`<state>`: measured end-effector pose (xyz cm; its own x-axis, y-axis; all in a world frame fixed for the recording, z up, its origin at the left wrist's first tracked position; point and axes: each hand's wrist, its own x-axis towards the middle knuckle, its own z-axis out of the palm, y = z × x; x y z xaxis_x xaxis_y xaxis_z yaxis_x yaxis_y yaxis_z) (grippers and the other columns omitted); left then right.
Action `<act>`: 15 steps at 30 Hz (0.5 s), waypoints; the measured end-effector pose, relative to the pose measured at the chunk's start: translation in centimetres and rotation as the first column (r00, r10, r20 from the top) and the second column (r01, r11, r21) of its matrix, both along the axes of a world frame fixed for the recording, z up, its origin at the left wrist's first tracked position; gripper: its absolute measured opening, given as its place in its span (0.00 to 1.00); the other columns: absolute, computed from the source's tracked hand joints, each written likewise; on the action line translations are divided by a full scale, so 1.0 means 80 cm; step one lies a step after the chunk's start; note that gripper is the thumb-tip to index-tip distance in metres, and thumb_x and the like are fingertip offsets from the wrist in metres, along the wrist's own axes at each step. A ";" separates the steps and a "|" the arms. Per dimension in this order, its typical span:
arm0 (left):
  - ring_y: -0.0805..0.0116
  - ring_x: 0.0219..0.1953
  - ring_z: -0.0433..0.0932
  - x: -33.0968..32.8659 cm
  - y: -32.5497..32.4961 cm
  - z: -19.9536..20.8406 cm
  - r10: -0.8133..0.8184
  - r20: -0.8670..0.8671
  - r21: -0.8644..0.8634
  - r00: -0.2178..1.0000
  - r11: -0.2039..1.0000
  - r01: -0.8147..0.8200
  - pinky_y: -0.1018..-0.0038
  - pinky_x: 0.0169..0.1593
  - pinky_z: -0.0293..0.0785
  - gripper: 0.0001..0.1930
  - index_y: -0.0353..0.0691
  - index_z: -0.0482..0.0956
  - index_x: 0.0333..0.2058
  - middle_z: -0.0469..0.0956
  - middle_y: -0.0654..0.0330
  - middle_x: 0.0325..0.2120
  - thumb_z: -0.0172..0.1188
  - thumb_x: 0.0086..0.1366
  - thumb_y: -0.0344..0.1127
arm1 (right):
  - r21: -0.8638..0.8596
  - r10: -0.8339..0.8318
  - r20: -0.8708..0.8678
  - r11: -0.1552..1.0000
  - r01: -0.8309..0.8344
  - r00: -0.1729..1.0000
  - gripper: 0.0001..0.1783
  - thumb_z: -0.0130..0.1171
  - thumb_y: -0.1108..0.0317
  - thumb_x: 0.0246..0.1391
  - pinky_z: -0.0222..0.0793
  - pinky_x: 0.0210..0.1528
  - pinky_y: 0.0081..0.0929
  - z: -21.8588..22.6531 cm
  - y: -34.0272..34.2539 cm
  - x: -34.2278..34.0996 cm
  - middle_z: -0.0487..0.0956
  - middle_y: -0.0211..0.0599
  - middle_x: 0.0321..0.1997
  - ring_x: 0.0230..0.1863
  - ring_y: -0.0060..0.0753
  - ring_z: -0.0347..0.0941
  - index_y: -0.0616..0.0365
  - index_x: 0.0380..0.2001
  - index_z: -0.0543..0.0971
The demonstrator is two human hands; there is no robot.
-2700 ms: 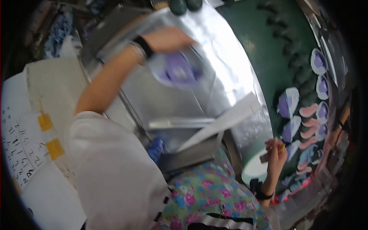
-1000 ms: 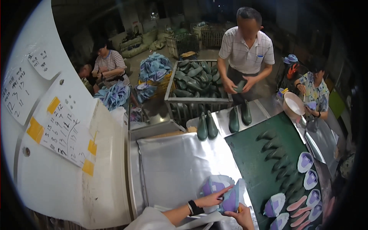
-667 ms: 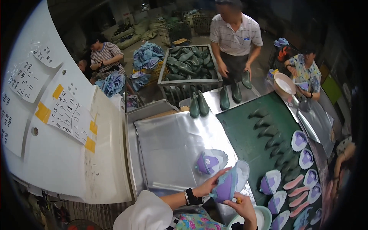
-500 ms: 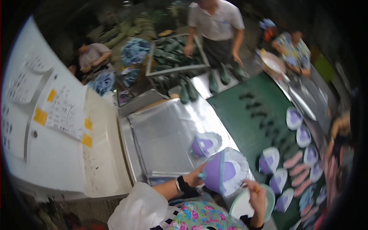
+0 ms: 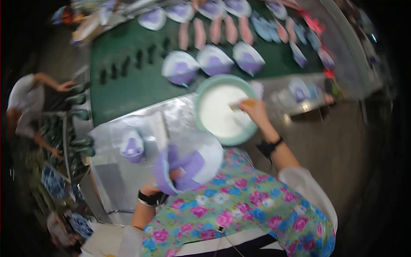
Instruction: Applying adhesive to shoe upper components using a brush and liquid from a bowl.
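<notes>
The left hand (image 5: 152, 187) grips a purple-and-blue shoe upper (image 5: 195, 162) just beside a pale green bowl (image 5: 224, 78); the right hand (image 5: 255, 113), closed around a small brush (image 5: 247, 103), holds it above white liquid (image 5: 217, 105).

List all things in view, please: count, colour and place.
Basin: one, pale green, white contents, centre
Brush: one, partly yellow, over basin
Held upper: one, purple-blue, foreground
Resting upper: one, purple-white, metal sheet
Near-row uppers: three, purple-white, green table
Far-row uppers: at least four, purple-white, far side
Insoles: at least five, pink, between those rows
Dark pieces: several, blackish, table's left half
Lasts: several, dark green, table's left end
Co-workers: at least two, pale and striped shirts, left
Apron: one, floral, person's body
Left fingers: bare, on held upper
Right fingers: bare, on brush
</notes>
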<state>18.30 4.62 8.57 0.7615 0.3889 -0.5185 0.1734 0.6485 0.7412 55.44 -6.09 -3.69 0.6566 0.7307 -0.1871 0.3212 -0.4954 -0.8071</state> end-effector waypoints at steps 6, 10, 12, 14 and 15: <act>0.57 0.51 0.71 0.043 -0.031 -0.052 0.318 -0.022 0.005 0.948 0.948 -0.318 0.62 0.56 0.67 0.31 0.38 0.57 0.57 0.71 0.55 0.47 0.55 0.53 0.19 | -0.074 -0.055 0.098 0.995 0.062 0.994 0.11 0.66 0.63 0.41 0.73 0.33 0.28 -0.036 -0.005 0.005 0.80 0.44 0.25 0.26 0.39 0.78 0.57 0.28 0.82; 0.64 0.44 0.74 0.046 -0.050 -0.072 0.263 -0.170 0.096 0.950 0.964 -0.249 0.62 0.58 0.65 0.25 0.39 0.64 0.53 0.73 0.57 0.43 0.58 0.55 0.24 | -0.083 -0.024 0.074 0.996 0.030 0.997 0.10 0.65 0.65 0.41 0.73 0.33 0.28 -0.075 -0.009 0.004 0.80 0.44 0.25 0.26 0.39 0.77 0.58 0.28 0.82; 0.65 0.43 0.74 0.043 -0.053 -0.088 0.271 -0.160 -0.010 0.949 0.961 -0.276 0.63 0.57 0.66 0.24 0.39 0.65 0.52 0.73 0.57 0.42 0.58 0.56 0.24 | -0.054 0.008 0.121 0.999 -0.002 0.993 0.08 0.64 0.68 0.41 0.73 0.32 0.28 -0.092 -0.008 0.002 0.80 0.45 0.25 0.26 0.39 0.77 0.58 0.28 0.82; 0.66 0.41 0.74 0.039 -0.055 -0.104 0.283 -0.147 -0.105 0.948 0.948 -0.299 0.64 0.56 0.67 0.22 0.40 0.67 0.50 0.74 0.57 0.41 0.59 0.56 0.24 | -0.056 0.024 0.117 0.998 -0.018 0.993 0.07 0.64 0.70 0.41 0.73 0.33 0.28 -0.102 -0.008 0.004 0.80 0.46 0.26 0.26 0.40 0.77 0.58 0.28 0.82; 0.67 0.41 0.74 0.035 -0.055 -0.114 0.292 -0.143 -0.154 0.946 0.938 -0.312 0.64 0.56 0.67 0.22 0.40 0.67 0.49 0.74 0.57 0.41 0.59 0.56 0.25 | -0.063 0.033 0.125 0.998 -0.025 0.992 0.07 0.64 0.72 0.41 0.73 0.33 0.28 -0.107 -0.008 0.002 0.79 0.47 0.26 0.26 0.41 0.77 0.58 0.28 0.82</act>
